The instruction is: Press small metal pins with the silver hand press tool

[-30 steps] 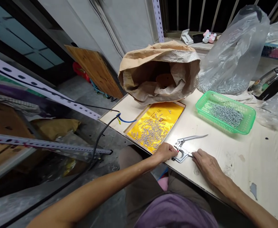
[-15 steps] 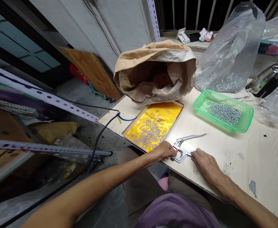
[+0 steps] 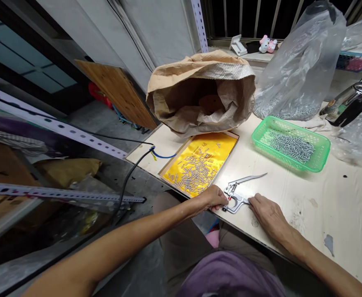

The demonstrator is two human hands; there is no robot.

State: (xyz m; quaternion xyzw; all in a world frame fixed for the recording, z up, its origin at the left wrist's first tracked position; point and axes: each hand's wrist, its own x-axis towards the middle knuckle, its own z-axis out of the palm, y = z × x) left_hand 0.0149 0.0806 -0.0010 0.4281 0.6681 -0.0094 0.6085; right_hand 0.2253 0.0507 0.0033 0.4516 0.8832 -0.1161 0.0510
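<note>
Silver hand pliers (image 3: 238, 200) lie near the table's front edge, one curved handle pointing to the right. My right hand (image 3: 266, 212) is closed on the end of their lower handle. At the jaw end, my left hand (image 3: 215, 197) is pinched beside a small red part; what its fingertips hold is too small to make out. Just left of the pliers, a shallow tray (image 3: 227, 156) lined with yellow cloth (image 3: 221, 144) bears many small metal pieces (image 3: 195, 175). A green basket (image 3: 321, 159) behind the pliers holds more metal pieces (image 3: 292, 147).
An open brown paper sack (image 3: 199, 99) rests behind the tray. At the back right stand a clear plastic bag (image 3: 298, 70) of metal pieces and a shiny kettle (image 3: 351, 101). A black cable (image 3: 126, 181) crosses the table's left edge.
The pliers' upper handle has shifted very slightly. Both hands stay almost where they were, on either side of the tool.
</note>
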